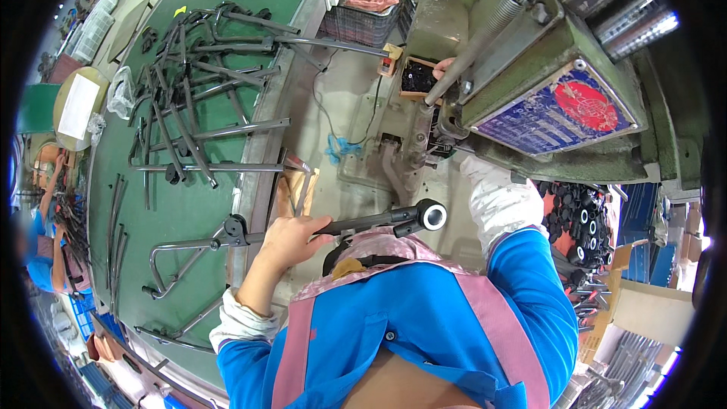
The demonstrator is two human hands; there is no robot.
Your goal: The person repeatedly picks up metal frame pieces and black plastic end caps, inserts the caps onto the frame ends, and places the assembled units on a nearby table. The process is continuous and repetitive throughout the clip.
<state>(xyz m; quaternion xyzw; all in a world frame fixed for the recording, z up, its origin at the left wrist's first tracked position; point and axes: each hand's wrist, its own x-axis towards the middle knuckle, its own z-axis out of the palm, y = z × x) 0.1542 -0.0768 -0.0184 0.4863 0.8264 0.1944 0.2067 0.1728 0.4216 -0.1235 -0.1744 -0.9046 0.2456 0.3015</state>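
My left hand is closed round a dark metal tube frame, held across in front of my body. Its right end carries a black ring with a white centre; its bent left end lies over the green table. My right arm reaches forward in a white cuff and passes behind the machine head. Only some fingertips of my right hand show, at the edge of a small box of little black parts. The rest of that hand is hidden by the machine, and what it holds, if anything, cannot be made out.
The green press-like machine with a spring and rod stands at the front right. Several tube frames pile up on the green table. Black ringed parts lie at right. A crate stands ahead; another person is far left.
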